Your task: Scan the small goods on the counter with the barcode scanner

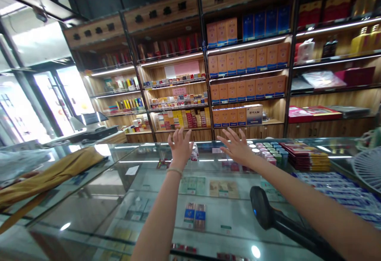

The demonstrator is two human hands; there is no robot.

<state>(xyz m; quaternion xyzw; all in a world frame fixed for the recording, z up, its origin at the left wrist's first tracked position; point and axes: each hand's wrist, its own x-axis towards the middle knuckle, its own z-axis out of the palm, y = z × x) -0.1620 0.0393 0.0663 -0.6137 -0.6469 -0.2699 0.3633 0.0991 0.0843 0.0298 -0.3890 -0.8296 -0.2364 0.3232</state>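
Observation:
Both of my arms reach forward over a glass display counter (160, 173). My left hand (180, 147), with a thin band at the wrist, has its fingers apart and holds nothing. Near its right side stand small white-and-red containers (194, 152), partly hidden by the hand. To the right, my right hand (236, 145) is spread with nothing in it. It is nearest to several rows of small round-topped tubs (269, 151) on the counter. Under my right forearm lies a black handheld barcode scanner (263, 209).
Stacked red-and-gold packs (306, 155) and blue-and-white packs (339, 193) occupy the counter's right, beside a white fan (367, 167). A mustard-coloured cloth (56, 169) lies at left. Behind the counter, wooden shelves hold orange boxes (247, 60). A checkout screen (92, 118) stands back left.

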